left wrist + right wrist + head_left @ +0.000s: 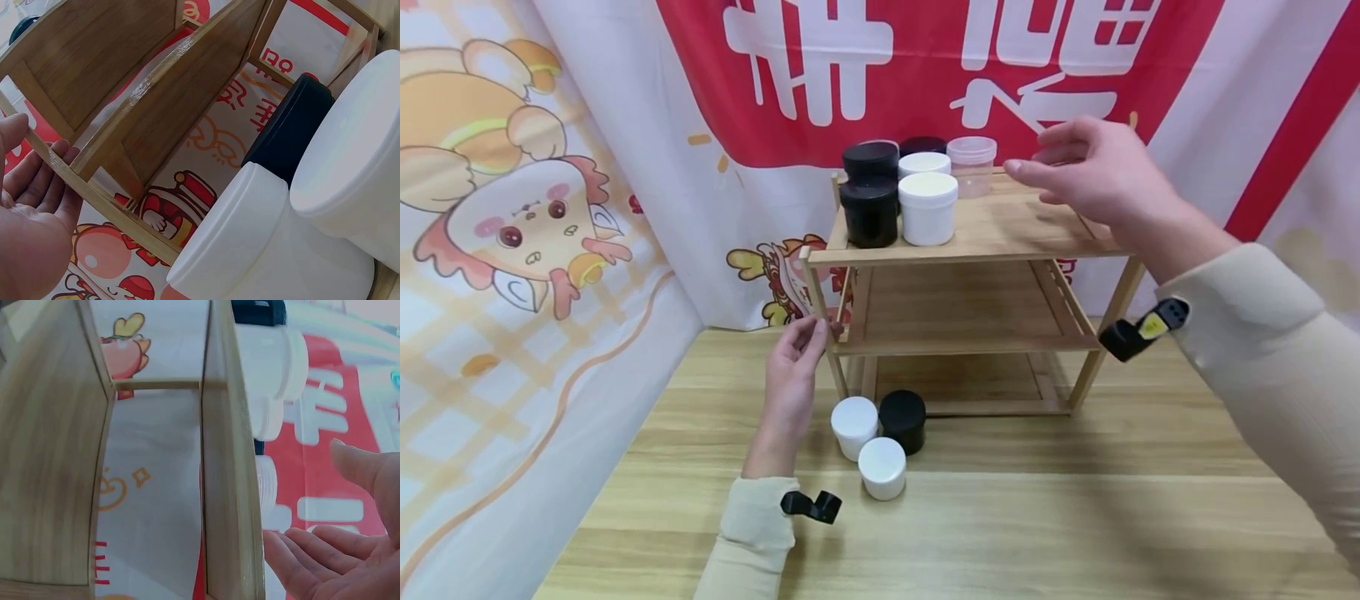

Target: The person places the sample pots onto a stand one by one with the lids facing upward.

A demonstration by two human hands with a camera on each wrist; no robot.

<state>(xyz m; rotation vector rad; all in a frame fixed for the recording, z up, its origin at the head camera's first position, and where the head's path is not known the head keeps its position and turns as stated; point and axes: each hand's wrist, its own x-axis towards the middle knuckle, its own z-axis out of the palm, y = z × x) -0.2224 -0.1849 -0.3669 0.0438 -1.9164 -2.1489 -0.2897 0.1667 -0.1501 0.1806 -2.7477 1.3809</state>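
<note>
A wooden rack (1022,218) stands on a counter (1000,517), up near the back. It has a top board and two lower boards. Six jars sit in a bunch on the left part of the top. A black jar (869,218) and a white jar (928,213) are at the front, side by side. Behind them are two more black jars, one more white jar, and a clear jar (972,171) on the right side of the bunch.

The left hand (792,358) is at the front left leg of the rack. Its thumb and fingers are bent around the leg and hold it. The right hand (1090,171) is over the right part of the top board, near the clear jar. Its fingers are spread well away from the thumb and hold nothing.

Down on the counter, by the front left leg, three jars stand close together: two white ones and a black one.

Both arms have light sleeves (1255,317) with a small black clip (1165,317) on each. Behind the rack hangs a white and red cloth (925,75) with big white letters. On the left is a cloth with a cartoon animal (527,217).
</note>
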